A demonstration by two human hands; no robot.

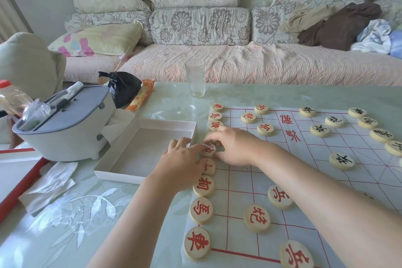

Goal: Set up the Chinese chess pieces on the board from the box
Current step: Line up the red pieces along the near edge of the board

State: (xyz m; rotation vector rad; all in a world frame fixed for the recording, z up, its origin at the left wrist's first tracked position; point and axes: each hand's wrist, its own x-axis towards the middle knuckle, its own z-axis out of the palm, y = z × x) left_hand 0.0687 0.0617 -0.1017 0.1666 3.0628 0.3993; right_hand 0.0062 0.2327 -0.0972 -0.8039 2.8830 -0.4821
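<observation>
Left hand (181, 159) grip fingertips on red piece (208, 149), right hand (233, 144) touching it

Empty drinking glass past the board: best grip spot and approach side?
Grip the drinking glass around its side wall at mid-height, fingers wrapping from the right, where the table is bare. It stands upright and seems to taper downward; the black bag crowds its left.

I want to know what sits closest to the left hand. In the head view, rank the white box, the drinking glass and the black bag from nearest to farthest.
1. White box: just left of the left hand.
2. Black bag: beyond the box, at the table's far left.
3. Drinking glass: at the table's far edge, about as far as the bag; those two are too close to call.
</observation>
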